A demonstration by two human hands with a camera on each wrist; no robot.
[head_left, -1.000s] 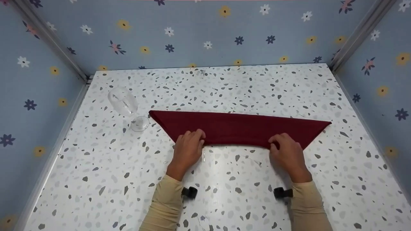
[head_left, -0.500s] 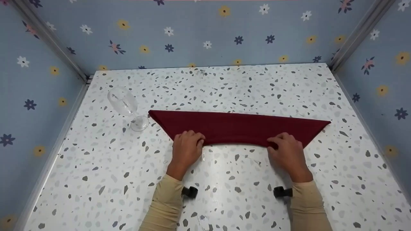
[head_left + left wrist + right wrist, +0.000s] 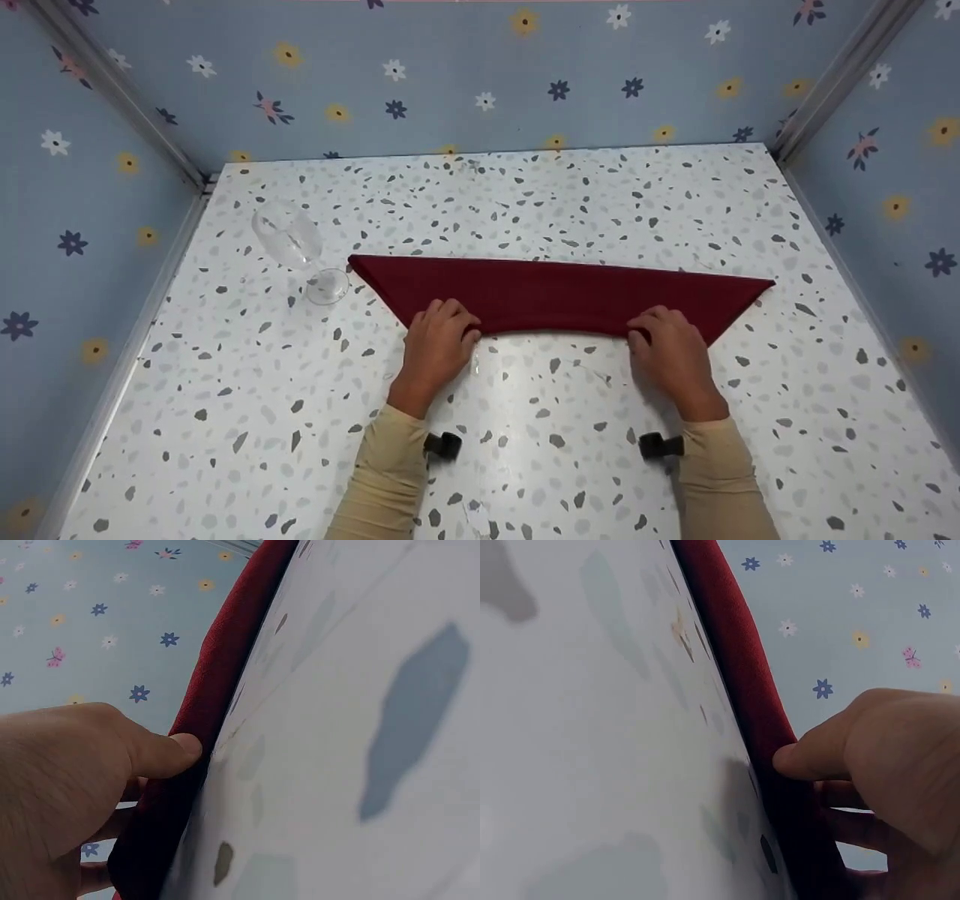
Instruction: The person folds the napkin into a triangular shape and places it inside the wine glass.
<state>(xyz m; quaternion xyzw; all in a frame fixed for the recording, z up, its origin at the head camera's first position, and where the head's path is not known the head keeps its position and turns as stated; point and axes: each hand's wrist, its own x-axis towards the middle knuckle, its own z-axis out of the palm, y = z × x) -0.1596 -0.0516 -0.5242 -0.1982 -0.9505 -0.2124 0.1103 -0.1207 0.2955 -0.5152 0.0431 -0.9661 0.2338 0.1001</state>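
A dark red cloth napkin (image 3: 555, 296), folded into a wide trapezoid with its long edge away from me, lies on the speckled table. My left hand (image 3: 439, 349) pinches its near edge on the left side; in the left wrist view the thumb (image 3: 176, 754) presses that thick edge from the near side, with the fingers partly hidden behind it. On the right, my right hand (image 3: 671, 360) grips the same edge, and its thumb (image 3: 802, 761) shows against the cloth in the right wrist view. Between the hands the near edge bows slightly away from me.
A clear stemmed glass (image 3: 289, 236) stands upright left of the napkin, its round foot close to the napkin's far left corner. Blue flowered panels (image 3: 480, 75) border the table (image 3: 525, 199) at the back and both sides. Black straps' mounts (image 3: 444, 446) project from both wrists.
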